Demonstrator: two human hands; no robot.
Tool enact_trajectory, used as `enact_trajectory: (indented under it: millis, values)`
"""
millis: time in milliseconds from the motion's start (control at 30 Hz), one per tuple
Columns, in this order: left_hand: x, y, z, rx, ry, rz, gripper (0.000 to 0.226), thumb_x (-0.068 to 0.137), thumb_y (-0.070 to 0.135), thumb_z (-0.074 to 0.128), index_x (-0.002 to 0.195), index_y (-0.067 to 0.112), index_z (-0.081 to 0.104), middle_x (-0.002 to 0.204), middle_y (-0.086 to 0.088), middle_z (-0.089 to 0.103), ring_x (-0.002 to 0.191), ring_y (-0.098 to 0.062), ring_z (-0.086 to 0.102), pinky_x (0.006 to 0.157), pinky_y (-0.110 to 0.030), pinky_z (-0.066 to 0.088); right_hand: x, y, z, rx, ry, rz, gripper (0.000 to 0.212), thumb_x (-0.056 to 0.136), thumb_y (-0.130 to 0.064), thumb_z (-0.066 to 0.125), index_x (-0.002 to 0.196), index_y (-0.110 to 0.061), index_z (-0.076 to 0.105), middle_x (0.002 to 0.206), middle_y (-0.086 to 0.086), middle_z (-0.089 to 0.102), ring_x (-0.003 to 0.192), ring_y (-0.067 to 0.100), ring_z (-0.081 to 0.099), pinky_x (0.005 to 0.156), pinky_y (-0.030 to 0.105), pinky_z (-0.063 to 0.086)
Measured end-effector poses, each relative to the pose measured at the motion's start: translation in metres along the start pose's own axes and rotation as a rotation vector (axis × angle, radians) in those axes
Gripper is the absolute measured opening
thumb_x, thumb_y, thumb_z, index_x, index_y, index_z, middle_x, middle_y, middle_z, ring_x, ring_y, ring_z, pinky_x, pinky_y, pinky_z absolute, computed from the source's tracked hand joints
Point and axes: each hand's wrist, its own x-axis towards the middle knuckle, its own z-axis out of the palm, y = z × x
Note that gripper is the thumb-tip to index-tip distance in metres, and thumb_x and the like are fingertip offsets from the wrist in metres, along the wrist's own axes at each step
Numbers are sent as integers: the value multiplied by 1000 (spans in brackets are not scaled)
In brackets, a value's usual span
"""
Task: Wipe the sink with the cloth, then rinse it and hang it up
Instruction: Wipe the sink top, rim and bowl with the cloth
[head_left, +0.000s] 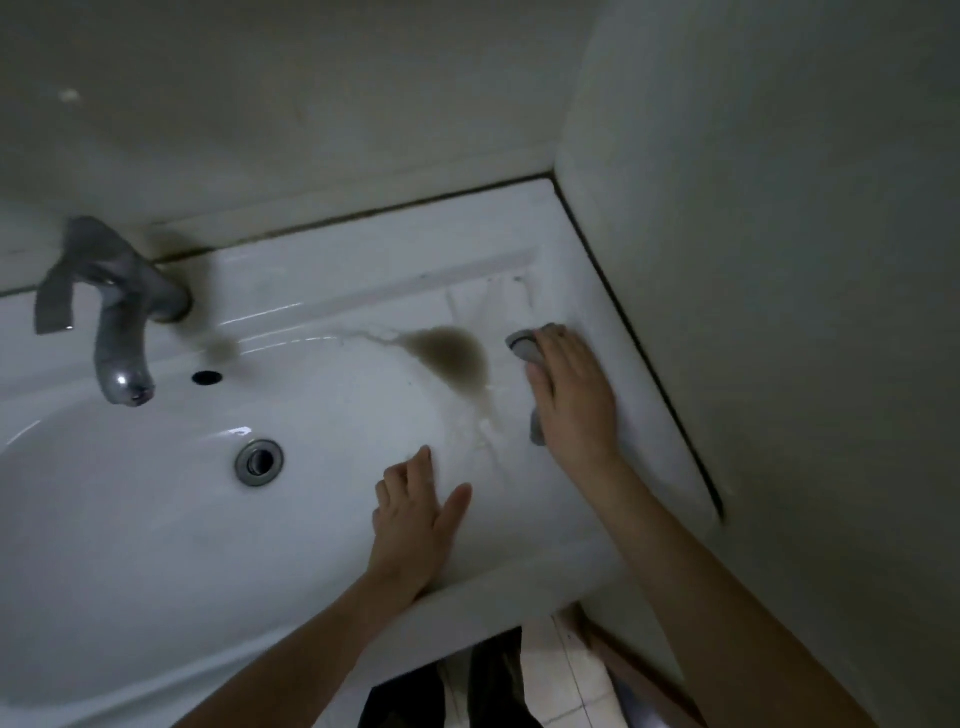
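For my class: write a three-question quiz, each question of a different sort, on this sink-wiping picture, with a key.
1. True or false: the right hand presses the grey cloth on the sink ledge beside the side wall.
2. The brown stain lies: A) left of the cloth, B) at the drain, C) under the tap.
3. Fill in: the left hand rests flat on the sink's ____ slope.

Key: 1 true; 2 A; 3 right
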Motion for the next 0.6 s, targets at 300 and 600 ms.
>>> enact_trajectory:
  millis: [300, 600]
  values:
    - [3, -7, 9, 90, 21, 30, 110, 70, 86, -4, 157, 19, 7, 153, -3, 20, 143, -20, 20, 114, -35, 27, 80, -9, 59, -262, -142, -286, 50, 100, -20, 43, 146, -1, 36, 153, 13, 37, 145, 29, 26, 120, 36, 21]
    - [1, -6, 3, 71, -91, 7, 111, 69, 87, -6, 157, 19, -7, 166, 1, -3, 153, -13, -1, 122, -30, 8, 20, 3, 31, -142, -429, -725, 49, 95, -4, 46, 143, -6, 43, 152, 5, 40, 144, 20, 29, 118, 35, 24]
